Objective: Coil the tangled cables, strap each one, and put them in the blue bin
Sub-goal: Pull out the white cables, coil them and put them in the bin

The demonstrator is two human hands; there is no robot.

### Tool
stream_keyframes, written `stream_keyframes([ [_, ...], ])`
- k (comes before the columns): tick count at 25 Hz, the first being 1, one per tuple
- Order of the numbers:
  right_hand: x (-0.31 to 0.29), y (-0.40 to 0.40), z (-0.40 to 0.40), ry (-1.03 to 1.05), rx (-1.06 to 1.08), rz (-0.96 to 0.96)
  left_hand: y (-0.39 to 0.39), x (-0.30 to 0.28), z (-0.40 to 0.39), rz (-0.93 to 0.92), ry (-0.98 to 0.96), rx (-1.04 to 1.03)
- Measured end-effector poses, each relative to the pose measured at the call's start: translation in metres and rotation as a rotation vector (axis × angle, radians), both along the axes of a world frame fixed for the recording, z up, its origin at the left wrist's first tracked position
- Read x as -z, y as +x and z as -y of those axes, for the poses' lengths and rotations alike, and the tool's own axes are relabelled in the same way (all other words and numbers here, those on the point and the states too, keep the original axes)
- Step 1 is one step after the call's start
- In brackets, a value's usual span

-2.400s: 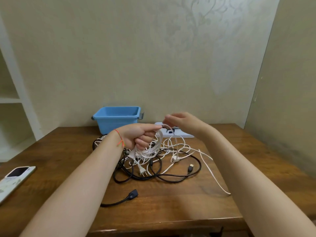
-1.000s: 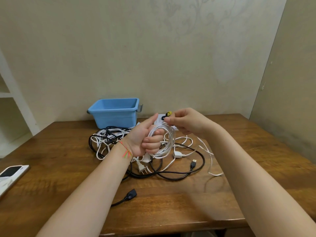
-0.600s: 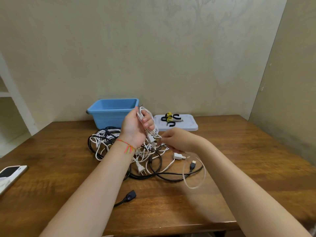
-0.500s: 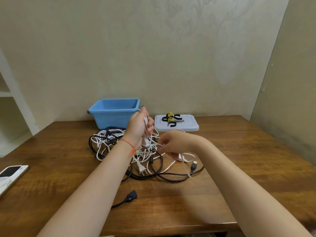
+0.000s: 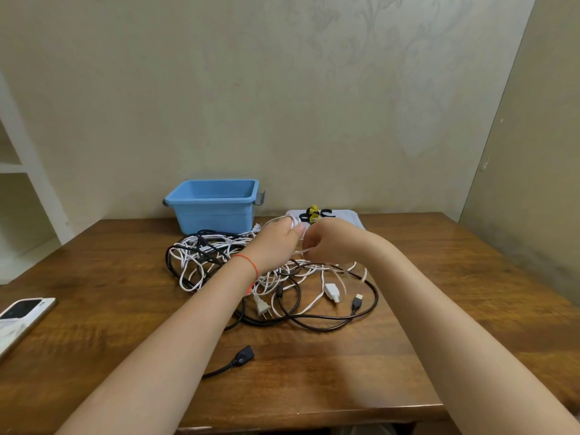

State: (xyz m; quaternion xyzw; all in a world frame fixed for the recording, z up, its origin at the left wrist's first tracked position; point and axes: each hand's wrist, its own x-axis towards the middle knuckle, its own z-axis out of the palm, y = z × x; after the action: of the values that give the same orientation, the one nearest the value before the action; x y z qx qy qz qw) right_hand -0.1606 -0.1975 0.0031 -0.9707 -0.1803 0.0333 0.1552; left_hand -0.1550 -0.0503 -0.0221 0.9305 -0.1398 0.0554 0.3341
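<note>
**A:** What is the setting?

**B:** A brown wooden table (image 5: 314,378) pushed against a pale patterned wall (image 5: 282,105), with a white shelf unit (image 5: 22,171) at the far left.

**A:** Nearest the camera, what lies there?

**B:** A phone (image 5: 22,312) face up at the left edge, and a loose black cable end with a socket plug (image 5: 243,356) between the forearms. Beyond it lies the tangle of cables (image 5: 219,262), black and white strands crossing one another, with a white two-pin plug (image 5: 263,307), a white USB connector (image 5: 332,291) and a black USB plug (image 5: 357,301) lying among the loops.

**A:** And the hands?

**B:** Both are above the tangle, close together. The left hand (image 5: 276,246), a red thread at its wrist, has its fingers curled round a small white cable coil (image 5: 287,219) that shows over the knuckles. The right hand (image 5: 332,243) is curled too, pinching a white strand (image 5: 303,251) that runs between the two hands; a blurred loop hangs below it.

**A:** What is behind them?

**B:** The blue bin (image 5: 215,204) stands at the wall, just behind the tangle; I see no cable in the part that shows. To its right is a white tray (image 5: 354,219), partly hidden by the hands, with black and yellow straps (image 5: 314,213) on it.
</note>
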Motion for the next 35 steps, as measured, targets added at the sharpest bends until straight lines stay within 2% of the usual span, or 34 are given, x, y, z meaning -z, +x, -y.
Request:
stream_keyframes([
  [2,-0.001,0.007,0.007,-0.068,0.111,0.031,0.0,-0.001,-0.003,-0.042,0.064,-0.006],
  [6,0.0,0.015,0.03,-0.357,0.424,0.195,-0.002,-0.006,-0.02,-0.081,0.15,0.054],
  [7,-0.002,0.013,0.037,-0.41,0.487,0.231,-0.002,-0.008,-0.026,-0.141,0.116,0.087],
  [9,-0.007,0.013,0.046,-0.467,0.517,0.301,-0.004,-0.012,-0.034,-0.408,-0.195,0.225],
  [10,-0.01,0.012,0.046,-0.406,0.449,0.317,-0.005,-0.015,-0.036,-0.523,-0.371,0.283],
  [11,-0.014,0.011,0.042,-0.226,0.334,0.302,-0.005,-0.017,-0.035,-0.568,-0.478,0.303],
  [14,-0.019,-0.006,0.018,0.611,0.039,-0.012,-0.004,-0.018,-0.025,-0.611,-0.589,0.281],
  [15,-0.018,-0.008,0.012,0.74,0.007,-0.046,-0.004,-0.018,-0.022,-0.661,-0.676,0.284],
  [16,-0.016,-0.008,0.009,0.765,-0.018,-0.052,-0.005,-0.017,-0.021,-0.71,-0.793,0.298],
  [18,-0.008,-0.011,0.008,0.67,-0.045,-0.087,-0.005,-0.014,-0.021,-0.775,-1.0,0.344],
  [20,0.001,-0.01,0.005,0.661,-0.049,-0.162,-0.006,-0.01,-0.023,-0.802,-1.098,0.385],
  [22,0.005,-0.009,0.002,0.727,-0.059,-0.184,-0.007,-0.008,-0.022,-0.781,-1.123,0.376],
  [25,0.008,-0.011,-0.001,0.851,-0.05,-0.178,-0.007,-0.006,-0.021,-0.648,-1.078,0.255],
  [27,0.006,-0.015,-0.003,1.045,-0.021,-0.31,-0.007,-0.006,-0.021,-0.61,-1.081,0.272],
  [29,0.006,-0.017,-0.003,1.265,-0.008,-0.527,-0.005,-0.006,-0.023,-0.649,-1.064,0.351],
  [31,0.007,-0.017,-0.002,1.353,-0.029,-0.648,-0.004,-0.005,-0.026,-0.7,-1.037,0.389],
  [33,0.008,-0.014,-0.002,1.297,-0.075,-0.581,-0.005,-0.002,-0.024,-0.744,-1.079,0.428],
  [35,0.007,-0.011,-0.007,1.213,-0.007,-0.411,-0.011,0.001,-0.016,-0.81,-1.166,0.483],
])
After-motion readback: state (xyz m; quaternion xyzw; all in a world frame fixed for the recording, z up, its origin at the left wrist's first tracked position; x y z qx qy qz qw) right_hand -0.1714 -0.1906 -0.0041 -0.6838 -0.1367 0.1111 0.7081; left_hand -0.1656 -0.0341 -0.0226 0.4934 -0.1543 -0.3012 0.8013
